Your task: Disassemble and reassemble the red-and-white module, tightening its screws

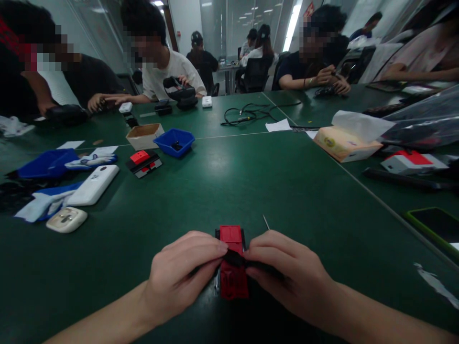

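Note:
Low in the middle of the view, a small black part [234, 258] is pinched between my two hands. The fingertips of my left hand [186, 267] close on its left end. My right hand [290, 267], its fingers curled, grips the other end. Directly beneath is a long red plastic piece [234, 284] with black and grey along its sides, partly covered by my fingers. A thin metal rod [266, 222] sticks up behind my right hand; its lower end is hidden, and whether I hold it I cannot tell.
Ahead lie a blue tray [186, 148], a cardboard box [138, 141] and a red-and-black block [143, 163]. A white case [93, 185] and gloves [50, 203] sit left. Tissues [344, 145] and a phone [433, 229] lie right. Several people sit across the green table [244, 191].

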`<state>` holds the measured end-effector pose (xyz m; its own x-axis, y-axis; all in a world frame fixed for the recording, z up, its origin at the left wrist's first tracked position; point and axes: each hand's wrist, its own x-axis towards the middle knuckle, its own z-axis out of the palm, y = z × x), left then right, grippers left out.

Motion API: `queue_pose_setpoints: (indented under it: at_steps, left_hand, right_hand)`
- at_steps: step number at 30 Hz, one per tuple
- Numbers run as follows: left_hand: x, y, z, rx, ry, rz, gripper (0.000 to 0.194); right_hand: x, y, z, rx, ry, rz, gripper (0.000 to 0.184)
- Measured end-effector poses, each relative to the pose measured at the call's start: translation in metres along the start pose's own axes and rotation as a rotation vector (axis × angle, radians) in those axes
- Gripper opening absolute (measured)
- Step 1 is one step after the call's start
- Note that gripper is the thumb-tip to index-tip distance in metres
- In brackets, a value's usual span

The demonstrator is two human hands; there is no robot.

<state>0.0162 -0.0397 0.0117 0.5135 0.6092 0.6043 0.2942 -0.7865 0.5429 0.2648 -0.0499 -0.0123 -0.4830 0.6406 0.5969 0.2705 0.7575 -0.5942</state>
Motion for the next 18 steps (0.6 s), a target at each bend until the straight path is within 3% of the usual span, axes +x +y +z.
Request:
queue_pose_setpoints:
  at_steps: [18]
  left_hand:
    - [-0.003,-0.013,0.0,-0.004,0.003,-0.076,0.016]
  right_hand:
    - [0.008,0.002,0.002,0.024,0.043,0.037,0.019]
